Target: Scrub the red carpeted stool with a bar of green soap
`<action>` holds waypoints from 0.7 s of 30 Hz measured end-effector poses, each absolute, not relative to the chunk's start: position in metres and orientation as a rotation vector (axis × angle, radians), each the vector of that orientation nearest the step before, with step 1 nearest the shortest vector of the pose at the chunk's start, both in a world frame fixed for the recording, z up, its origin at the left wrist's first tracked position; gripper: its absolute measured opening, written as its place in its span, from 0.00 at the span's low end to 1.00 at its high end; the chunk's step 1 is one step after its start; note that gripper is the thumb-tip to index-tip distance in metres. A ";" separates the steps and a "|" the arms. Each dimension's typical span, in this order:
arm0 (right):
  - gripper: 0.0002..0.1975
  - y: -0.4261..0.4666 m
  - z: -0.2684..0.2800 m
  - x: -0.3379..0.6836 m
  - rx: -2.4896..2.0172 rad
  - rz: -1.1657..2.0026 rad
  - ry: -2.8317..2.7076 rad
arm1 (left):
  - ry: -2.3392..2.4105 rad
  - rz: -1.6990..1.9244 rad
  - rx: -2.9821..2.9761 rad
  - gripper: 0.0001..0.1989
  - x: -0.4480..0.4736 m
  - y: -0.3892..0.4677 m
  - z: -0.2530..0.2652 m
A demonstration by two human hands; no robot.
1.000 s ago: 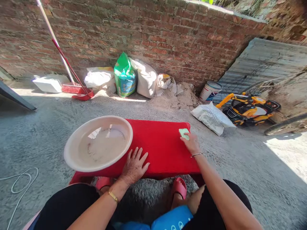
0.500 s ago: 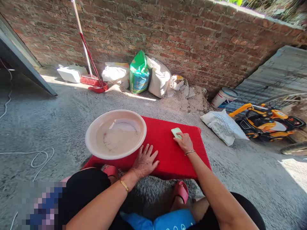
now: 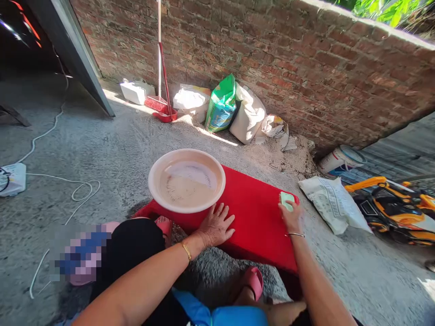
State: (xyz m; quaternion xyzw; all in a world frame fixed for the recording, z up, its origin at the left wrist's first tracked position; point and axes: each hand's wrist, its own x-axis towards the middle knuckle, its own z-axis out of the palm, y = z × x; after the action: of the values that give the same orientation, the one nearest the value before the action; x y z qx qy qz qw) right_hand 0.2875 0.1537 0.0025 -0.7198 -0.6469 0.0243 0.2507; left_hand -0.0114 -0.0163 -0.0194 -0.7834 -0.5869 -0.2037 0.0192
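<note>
A red cloth [image 3: 251, 213] covers a low bench or table in front of me. My left hand [image 3: 217, 225] lies flat on the cloth with fingers spread, close to the basin's rim. At the far right corner, my right hand [image 3: 291, 215] grips a pale green scrub brush [image 3: 287, 199], which rests on the cloth; its underside is hidden. On the left part of the bench stands a wide pale pink basin [image 3: 153, 190] holding cloudy water.
Beyond the bench, a green bag [image 3: 220, 106], a white sack [image 3: 249, 117] and a red dustpan [image 3: 166, 115] line the brick wall [image 3: 272, 50]. To the right lie a printed sack [image 3: 335, 203] and a yellow toy digger [image 3: 390, 203]. A white cable [image 3: 84, 190] loops across the floor at left.
My right hand has slid the scrub brush rightward across the cloth to the far right corner. My left hand stays flat beside the basin. The view has turned and tilted slightly.
</note>
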 end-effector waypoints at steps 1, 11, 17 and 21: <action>0.26 0.157 0.003 0.250 -1.904 0.118 -1.809 | -1.820 -0.624 -2.437 0.24 -0.012 -0.016 -0.020; 0.22 0.164 0.003 0.070 -1.610 0.453 -2.271 | -1.792 -0.588 -2.476 0.25 -0.014 -0.018 -0.013; 0.25 0.184 0.020 0.239 -2.170 0.226 -2.014 | -1.808 -0.631 -2.437 0.24 -0.013 -0.017 -0.016; 0.23 0.167 0.034 0.341 -2.490 0.102 -1.648 | -1.818 -0.672 -2.410 0.23 -0.013 -0.017 -0.017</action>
State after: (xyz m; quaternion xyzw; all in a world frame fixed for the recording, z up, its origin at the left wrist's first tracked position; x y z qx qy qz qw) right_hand 0.3415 0.1665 0.0338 -0.8310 -0.5500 0.0340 0.0767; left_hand -0.0132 -0.0173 -0.0167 -0.7791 -0.5876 -0.2172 0.0246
